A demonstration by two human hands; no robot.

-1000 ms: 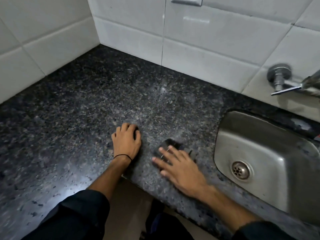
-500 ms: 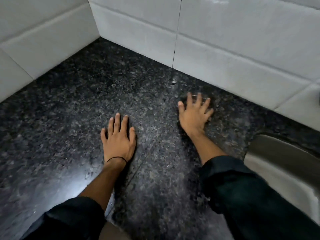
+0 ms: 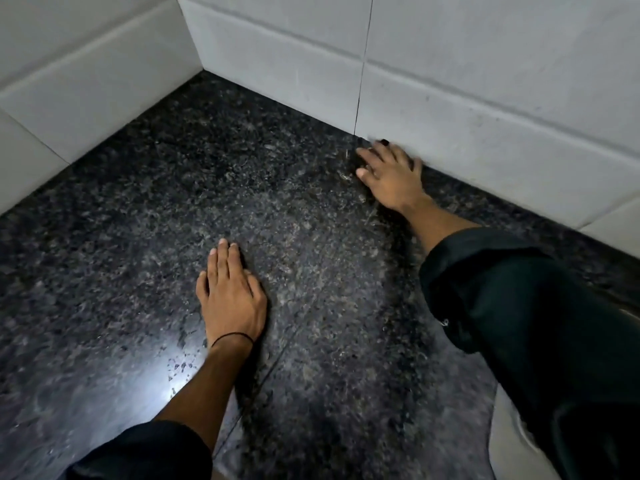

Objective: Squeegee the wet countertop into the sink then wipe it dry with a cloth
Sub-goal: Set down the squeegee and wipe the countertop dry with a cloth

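The dark speckled granite countertop (image 3: 304,230) fills the view and shines wet at the lower left. My left hand (image 3: 232,299) lies flat on it near the middle, fingers together, holding nothing. My right hand (image 3: 391,178) is stretched to the back edge by the tiled wall, fingers spread, pressing down on a dark cloth (image 3: 385,142). Only a small dark bit of the cloth shows past the fingertips; the rest is hidden under the hand. A pale strip of the sink (image 3: 512,441) shows at the lower right, mostly hidden by my right sleeve. No squeegee is in view.
White tiled walls (image 3: 450,81) meet in a corner at the back, closing the countertop on the far side and the left (image 3: 86,84). A bright light reflection sits on the counter by my left wrist. The counter's front edge runs along the bottom.
My right hand has slid with the cloth from beside the sink across the counter to the back wall. My left hand stayed put. The view shifted left, and the tap left the frame.
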